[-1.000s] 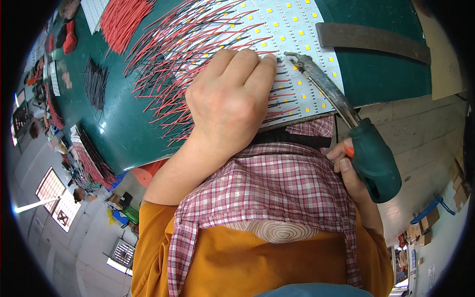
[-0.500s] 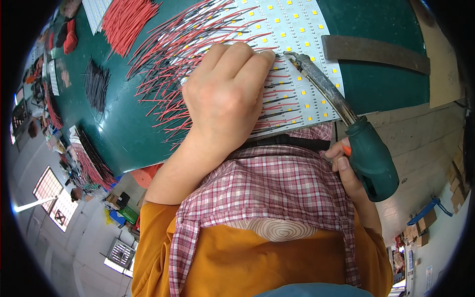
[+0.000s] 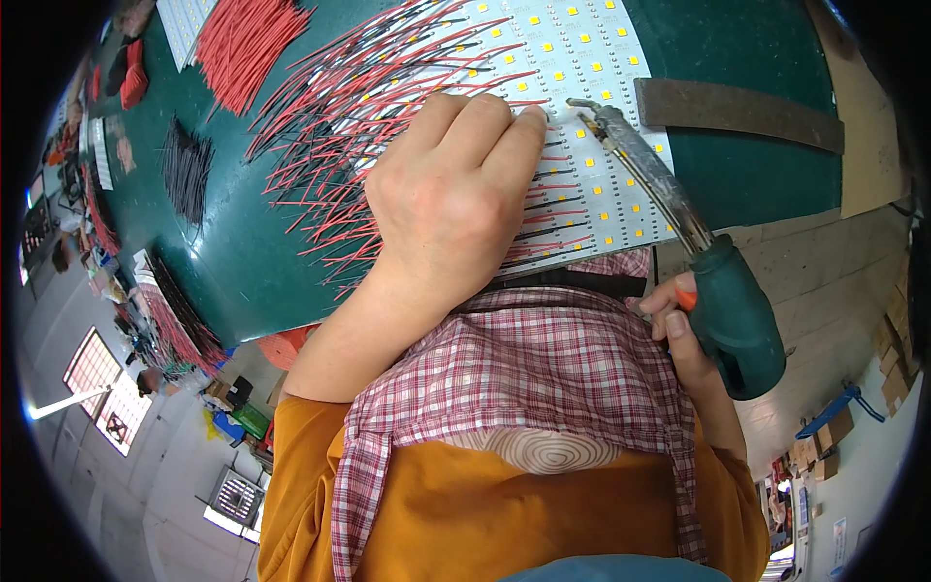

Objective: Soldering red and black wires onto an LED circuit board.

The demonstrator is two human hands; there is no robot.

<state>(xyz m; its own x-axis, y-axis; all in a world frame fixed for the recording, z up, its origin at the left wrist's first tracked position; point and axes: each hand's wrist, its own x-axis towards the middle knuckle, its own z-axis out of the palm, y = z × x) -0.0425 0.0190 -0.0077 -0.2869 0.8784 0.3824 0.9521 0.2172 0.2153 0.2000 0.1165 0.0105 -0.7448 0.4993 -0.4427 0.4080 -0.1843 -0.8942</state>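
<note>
My right hand (image 3: 690, 339) grips the dark green handle of a soldering iron (image 3: 742, 320), its fingers by an orange trigger. The iron's bent tip (image 3: 580, 103) is at the white LED board (image 3: 630, 116), just right of my left fingertips. My left hand (image 3: 451, 184) is closed, knuckles up, over the wires on the board; its fingertips are pressed together, and what they pinch is hidden beneath. Rows of red and black wires (image 3: 320, 145) run leftward from the board. Several short wires (image 3: 558, 209) show at its near edge, right of my left hand.
A flat dark metal strip (image 3: 737, 114) lies across the board's right edge. Loose bundles of red wires (image 3: 247, 48) and black wires (image 3: 187, 173) rest on the green table (image 3: 252, 281). Brown cardboard (image 3: 871, 145) lies at the far right.
My left hand has shifted slightly right and nearer. The iron has moved slightly right, its tip still beside my left fingertips. The board appears slightly lower in view.
</note>
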